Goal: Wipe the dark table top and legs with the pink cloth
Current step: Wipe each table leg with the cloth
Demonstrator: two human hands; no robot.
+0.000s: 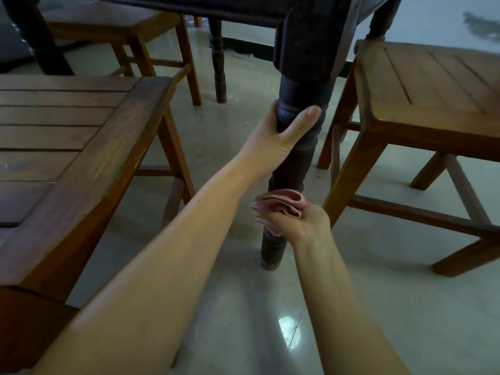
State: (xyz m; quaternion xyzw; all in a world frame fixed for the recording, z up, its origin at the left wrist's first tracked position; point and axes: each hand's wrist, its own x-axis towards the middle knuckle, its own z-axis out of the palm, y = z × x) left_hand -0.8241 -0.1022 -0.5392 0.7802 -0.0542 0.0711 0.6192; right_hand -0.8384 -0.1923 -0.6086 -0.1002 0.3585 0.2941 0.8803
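A dark turned table leg [293,169] runs down the middle of the view from the dark table's corner [303,44] to the floor. My left hand [281,131] grips the leg at its upper rings, thumb on the right side and fingers wrapped behind. Lower down, my right hand [300,223] holds a folded pink cloth [281,205] pressed against the leg's lower part. Another dark leg [217,58] stands farther back, and the table top itself is out of view above.
A brown slatted wooden stool [70,131] stands close on the left and another [422,104] on the right, flanking the leg. A third stool [130,31] sits at the back left. The floor [243,307] is glossy pale tile with a light reflection.
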